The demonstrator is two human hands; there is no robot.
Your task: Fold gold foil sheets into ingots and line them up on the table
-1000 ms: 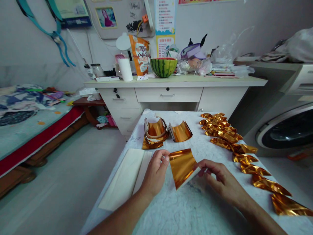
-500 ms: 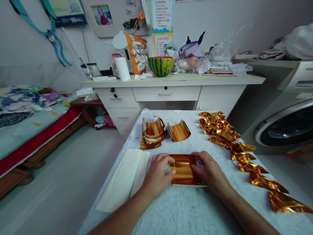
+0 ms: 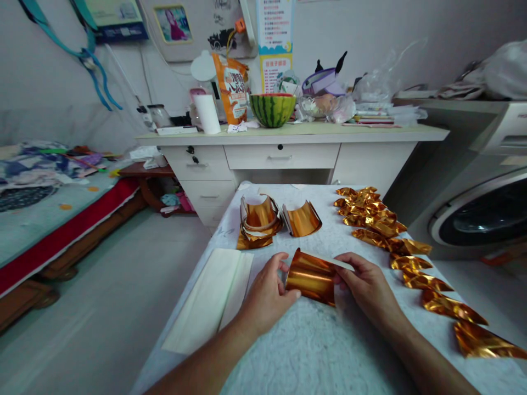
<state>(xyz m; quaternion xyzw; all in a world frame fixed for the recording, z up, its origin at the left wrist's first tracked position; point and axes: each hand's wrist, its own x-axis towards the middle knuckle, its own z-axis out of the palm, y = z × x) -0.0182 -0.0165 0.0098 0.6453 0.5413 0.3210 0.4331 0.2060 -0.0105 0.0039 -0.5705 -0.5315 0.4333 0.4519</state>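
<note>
A curved sheet of gold foil paper (image 3: 315,276) with a pale underside is held just above the table, tilted down to the right. My right hand (image 3: 366,282) is closed on its right end, thumb and fingers pinching the upper right corner. At the left end, my left hand (image 3: 267,291) loosely grips the edge, its thumb by the lower corner and its fingers curled by the side, partly hidden. Beyond my hands stand a stack of curled gold foil sheets (image 3: 260,216) and a single curled gold foil sheet (image 3: 303,218).
Pale folded paper (image 3: 206,299) lies left of my left hand on the cloth-covered table (image 3: 296,351). Folded gold foil pieces (image 3: 453,307) line the right side. Behind are a desk (image 3: 284,156) with a cut watermelon (image 3: 272,109), and a washing machine (image 3: 473,164) at right.
The foil sheet has turned, its left end rising and its right end dropping. My right hand has shifted slightly right, and my left thumb has moved off the sheet's face towards its lower corner.
</note>
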